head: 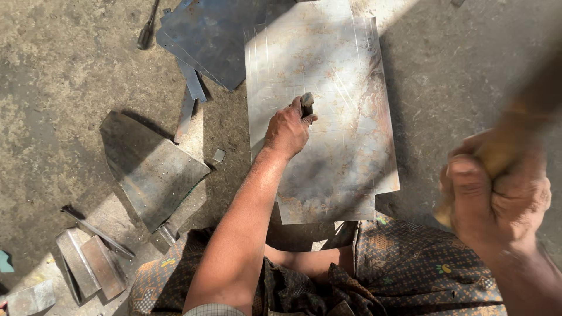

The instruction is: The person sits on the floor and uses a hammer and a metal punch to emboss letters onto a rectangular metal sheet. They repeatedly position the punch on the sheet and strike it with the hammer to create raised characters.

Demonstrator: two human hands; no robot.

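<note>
Wood, blurred and yellow-brown, fills your right hand: its grip is closed tight around a handle raised close to the camera, and the tool's head is out of view. Below it, patterned brown cloth covers your lap where you sit on the concrete floor. Your left arm reaches forward over the near edge of a pale, scratched metal sheet lying flat on the floor. On that sheet your left hand has its grip closed around a short dark chisel, held upright with its lower end on the metal. To the left lie a bent scrap of sheet and small angled offcuts. Farther off, darker bluish plates overlap the pale sheet's far corner, with a thin dark tool beside them.
</note>
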